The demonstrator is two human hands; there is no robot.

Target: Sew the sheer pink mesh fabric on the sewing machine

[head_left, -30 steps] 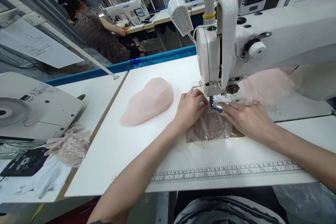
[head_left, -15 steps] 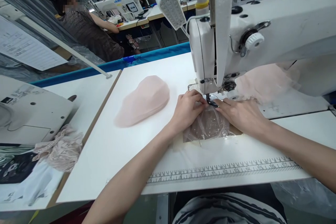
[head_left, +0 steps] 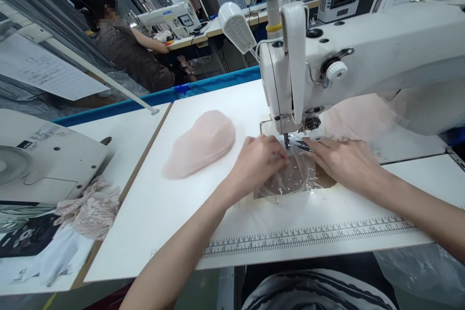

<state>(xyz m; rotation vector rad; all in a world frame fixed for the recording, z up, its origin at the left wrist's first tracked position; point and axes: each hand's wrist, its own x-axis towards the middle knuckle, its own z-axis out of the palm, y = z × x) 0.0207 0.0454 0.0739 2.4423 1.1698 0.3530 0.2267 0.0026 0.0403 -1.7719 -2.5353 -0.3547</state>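
My left hand (head_left: 258,161) is just left of the presser foot (head_left: 286,140) of a white sewing machine (head_left: 283,77). Its fingers are curled together and a little blurred, and what they pinch is too small to make out. On the other side of the needle, my right hand (head_left: 343,161) holds small dark thread snips (head_left: 304,146), whose tips point toward the foot. Clear plastic film (head_left: 296,177) covers the opening in the table below both hands. Pale pink fabric (head_left: 359,116) lies behind my right hand, under the machine arm.
A stack of pale pink fabric pieces (head_left: 201,145) lies on the white table at left. A printed ruler (head_left: 308,240) runs along the front edge. Bundled pink straps (head_left: 96,210) are on the neighbouring table. A person (head_left: 127,48) sits at another sewing machine (head_left: 170,19).
My left hand has drawn slightly back from the needle, toward me. The snips in my right hand have shifted right, off the presser foot. The head view has moved a little.
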